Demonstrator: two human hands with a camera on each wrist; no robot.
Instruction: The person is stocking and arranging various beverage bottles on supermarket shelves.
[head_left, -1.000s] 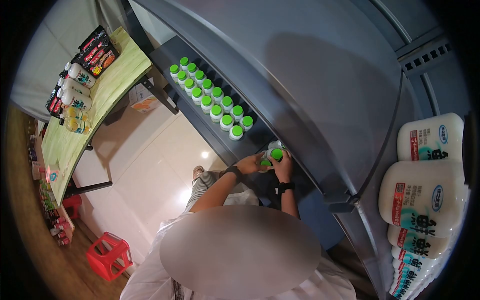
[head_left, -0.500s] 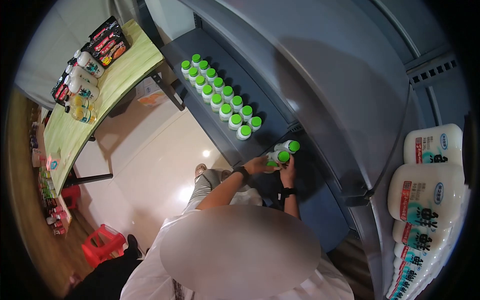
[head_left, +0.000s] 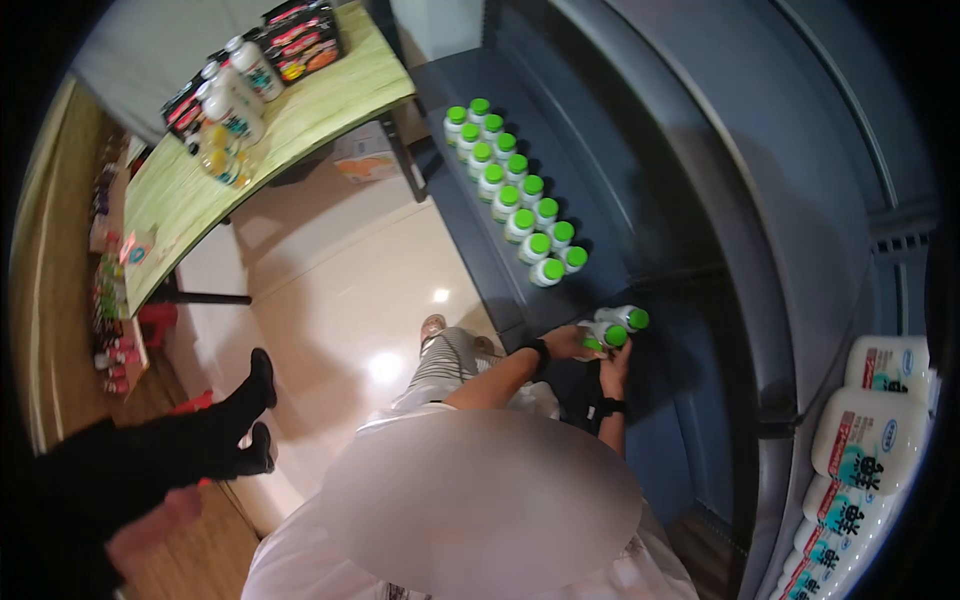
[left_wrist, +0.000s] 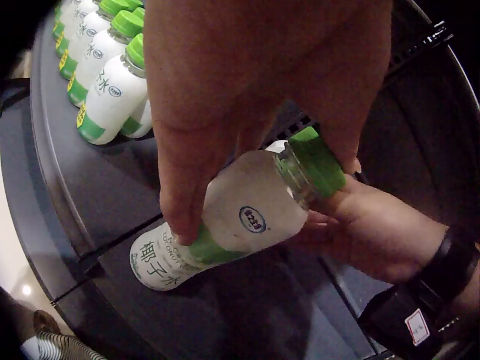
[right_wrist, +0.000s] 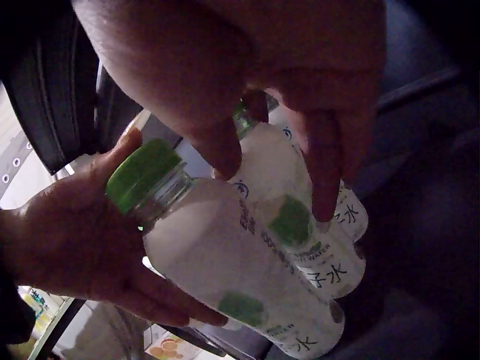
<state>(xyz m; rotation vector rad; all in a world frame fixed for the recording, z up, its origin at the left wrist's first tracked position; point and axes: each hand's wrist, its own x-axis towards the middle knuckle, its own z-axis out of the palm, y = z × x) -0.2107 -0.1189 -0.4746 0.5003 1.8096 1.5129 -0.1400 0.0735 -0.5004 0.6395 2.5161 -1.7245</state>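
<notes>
Three coconut water bottles with green caps lie tilted side by side between the hands, low over the dark shelf (head_left: 655, 440). My left hand (head_left: 568, 342) grips the front bottle (right_wrist: 217, 240), its fingers along the side in the right wrist view. The right hand (right_wrist: 300, 82) pinches the middle bottle (right_wrist: 274, 176) between thumb and fingers. Partly hidden beyond it is the third bottle (right_wrist: 349, 214). In the left wrist view, the right hand (left_wrist: 375, 225) shows behind a bottle's neck. Upright rows of matching bottles (head_left: 520, 225) stand on the shelf farther off.
A green-topped table (head_left: 345, 90) at the left bears white bottles (head_left: 235, 115), yellow drinks and black packs (head_left: 305, 45). Large white jugs (head_left: 865, 440) line the right side. Another person's dark-clad legs (head_left: 170, 440) are at the lower left, by a red stool (head_left: 195, 402).
The head view has swung, so shelf and table appear farther right. The bottles at the hands, bunched cap-up a second ago, now lie tilted. Another person has come into view at left.
</notes>
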